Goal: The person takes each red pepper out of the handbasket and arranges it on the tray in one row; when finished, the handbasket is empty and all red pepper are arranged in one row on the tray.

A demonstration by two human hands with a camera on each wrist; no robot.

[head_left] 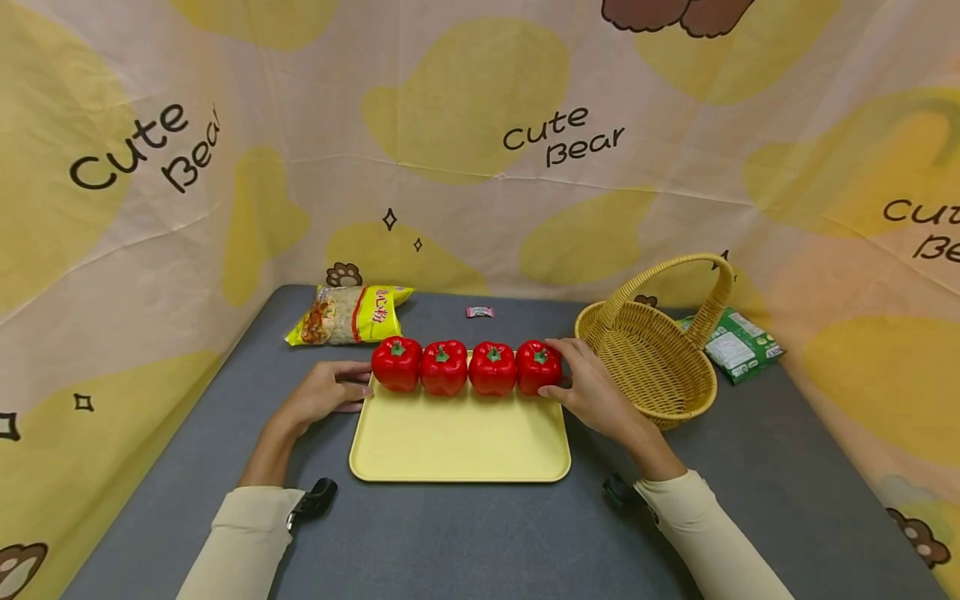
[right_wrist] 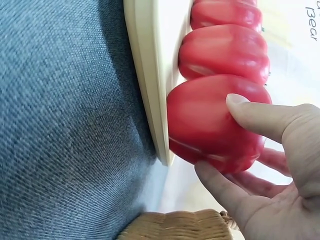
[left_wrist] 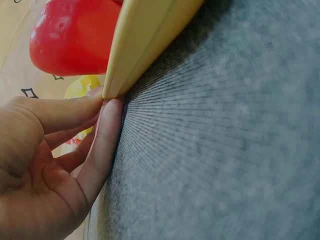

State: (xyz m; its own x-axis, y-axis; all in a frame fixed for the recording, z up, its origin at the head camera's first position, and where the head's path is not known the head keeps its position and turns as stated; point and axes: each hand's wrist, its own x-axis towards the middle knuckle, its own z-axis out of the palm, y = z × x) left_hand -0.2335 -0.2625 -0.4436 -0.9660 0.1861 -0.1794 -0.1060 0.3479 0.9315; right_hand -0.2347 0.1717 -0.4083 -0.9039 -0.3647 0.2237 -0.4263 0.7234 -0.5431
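Observation:
A row of several red bell peppers [head_left: 444, 375] stands along the back of a pale yellow tray [head_left: 461, 442], green stems up. My left hand [head_left: 321, 392] is at the tray's back left corner; the left wrist view shows the thumb and a finger pinching the tray's rim [left_wrist: 137, 45]. With thumb and fingers, my right hand [head_left: 596, 392] grips the rightmost bell pepper [right_wrist: 210, 120], which sits at the tray's right edge. Some right fingers are partly hidden behind that pepper.
A yellow wicker basket [head_left: 652, 367] with a tall handle stands right of the tray, close to my right forearm. Behind it lies a green packet [head_left: 742, 346]. A yellow food bag [head_left: 348, 315] lies back left, and a small pink wrapped candy [head_left: 480, 312] back centre.

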